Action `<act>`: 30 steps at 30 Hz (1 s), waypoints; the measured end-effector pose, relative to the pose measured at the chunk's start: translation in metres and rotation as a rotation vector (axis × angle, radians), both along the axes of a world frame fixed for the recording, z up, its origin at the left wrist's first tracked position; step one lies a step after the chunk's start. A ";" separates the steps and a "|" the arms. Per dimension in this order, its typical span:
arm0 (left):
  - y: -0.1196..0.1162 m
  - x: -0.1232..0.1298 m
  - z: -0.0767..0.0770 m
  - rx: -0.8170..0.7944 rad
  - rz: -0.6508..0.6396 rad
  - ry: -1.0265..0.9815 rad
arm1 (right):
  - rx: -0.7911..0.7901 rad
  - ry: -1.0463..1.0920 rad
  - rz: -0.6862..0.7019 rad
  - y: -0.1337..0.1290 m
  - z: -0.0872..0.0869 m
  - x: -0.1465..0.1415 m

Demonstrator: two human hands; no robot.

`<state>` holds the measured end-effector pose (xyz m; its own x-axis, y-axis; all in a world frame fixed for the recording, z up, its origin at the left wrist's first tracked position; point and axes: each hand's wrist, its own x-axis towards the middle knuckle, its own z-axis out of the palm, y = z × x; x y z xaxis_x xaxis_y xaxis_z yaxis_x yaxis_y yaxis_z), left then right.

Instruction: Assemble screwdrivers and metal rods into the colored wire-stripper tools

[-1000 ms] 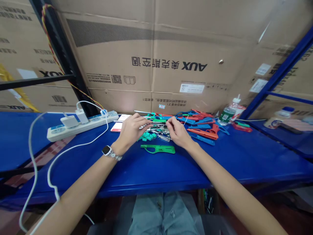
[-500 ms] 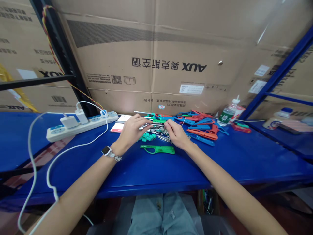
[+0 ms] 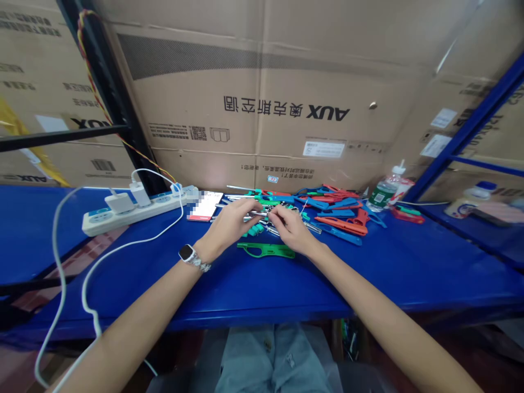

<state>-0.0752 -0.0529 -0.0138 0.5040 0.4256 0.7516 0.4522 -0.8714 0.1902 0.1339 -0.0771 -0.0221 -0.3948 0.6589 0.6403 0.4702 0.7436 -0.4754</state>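
Note:
Both my hands meet over a pile of small parts at the middle of the table. A thin silvery metal tube [image 3: 259, 213] shows between my fingertips. My left hand [image 3: 234, 225] pinches its left end, and my right hand [image 3: 291, 228] is closed at its right end; the fingers hide much of it. Just below the hands lies a green plastic lighter casing half [image 3: 270, 250], flat on the table. Teal plastic pieces [image 3: 254, 230] and loose metal parts [image 3: 314, 227] lie under and beside my hands.
Right of my hands is a heap of red [image 3: 346, 225] and blue lighter casings [image 3: 343, 203]. A bottle [image 3: 381, 192] stands behind it. A white power strip [image 3: 123, 216] with cables lies left, near a white-and-red card [image 3: 207, 207]. Cardboard boxes [image 3: 262, 71] wall the back.
My hands have shifted slightly lower and turned a little, still close together. A silvery tube is now plainer between the fingers, where a dark and green piece showed before. The view has moved slightly.

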 end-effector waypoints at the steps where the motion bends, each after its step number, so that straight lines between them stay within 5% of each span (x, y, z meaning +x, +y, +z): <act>1: 0.001 -0.002 0.000 0.030 0.009 0.009 | 0.001 0.002 0.001 0.000 0.000 0.001; 12: 0.004 -0.002 -0.001 0.302 -0.056 0.080 | -0.054 0.118 0.111 0.000 -0.003 0.002; 19: -0.005 -0.003 0.006 0.256 -0.053 0.098 | -0.132 0.168 0.049 -0.002 0.005 0.006; 30: -0.006 -0.005 0.007 0.250 -0.019 0.169 | 0.145 -0.041 0.005 0.001 0.008 0.012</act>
